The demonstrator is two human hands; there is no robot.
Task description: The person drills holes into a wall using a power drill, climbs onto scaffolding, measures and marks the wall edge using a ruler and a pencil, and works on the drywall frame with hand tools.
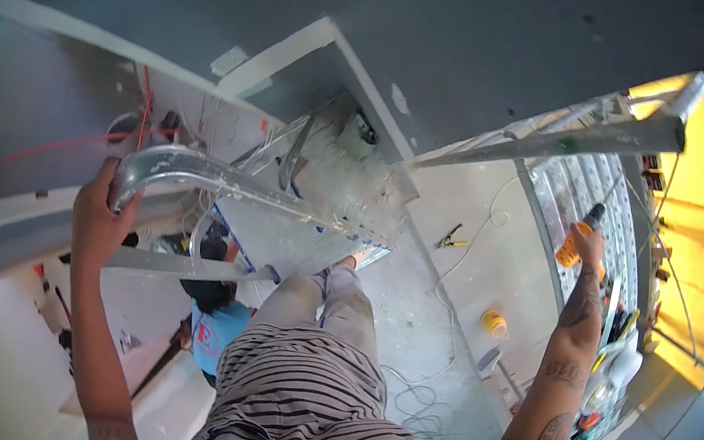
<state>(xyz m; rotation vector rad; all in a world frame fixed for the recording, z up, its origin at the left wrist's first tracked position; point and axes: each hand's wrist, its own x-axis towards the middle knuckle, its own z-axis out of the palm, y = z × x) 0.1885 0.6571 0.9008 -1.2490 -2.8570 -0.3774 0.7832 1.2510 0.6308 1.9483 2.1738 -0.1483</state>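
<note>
My left hand [105, 197] is closed round the curved end of a grey metal tube rail [167, 165], which runs from there toward my feet. Out to the right, my right hand [587, 244] grips an orange-and-black handheld power tool [569, 251]. Its black end points away from me, and its exact kind is hard to make out. Beneath that tool lies a ribbed, perforated metal scaffold plank [610, 192]. I stand on a narrow platform [275, 240], high above the floor.
A co-worker in a blue shirt [214, 336] is below on the left. Yellow-handled pliers [452, 238], a yellow container [494, 324] and a loose white cable [455, 315] lie lower down. A thick metal beam [567, 143] crosses at right. Grey ceiling panels [492, 30] hang ahead.
</note>
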